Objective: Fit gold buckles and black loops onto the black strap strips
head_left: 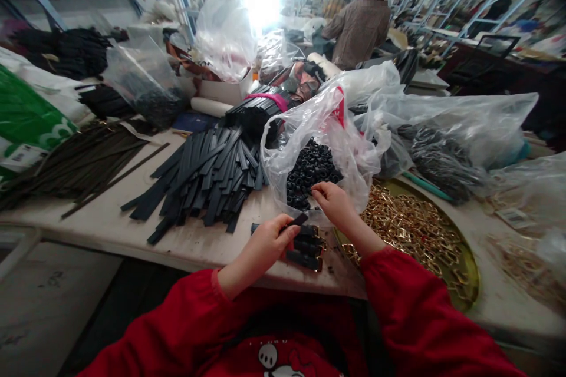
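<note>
My left hand point(272, 240) pinches a short black strap point(300, 219) between thumb and fingers, above the table's front edge. Beneath it lie several black straps with gold buckles point(306, 254). My right hand point(332, 201) is at the mouth of a clear plastic bag point(276, 165) full of small black loops point(312, 165). Its thumb and fingertips are pressed together right by the loops; whatever they pinch is too small to make out. Left of the bag, a fanned pile of black strips point(207, 171) lies on the table.
A gold tray point(471, 271) heaped with gold buckles point(407, 224) stands to the right. Dark brown strips point(84, 159) lie at the left. Plastic bags point(477, 123) and a strip bundle with a pink tie point(269, 99) crowd the back. A person point(360, 29) stands beyond.
</note>
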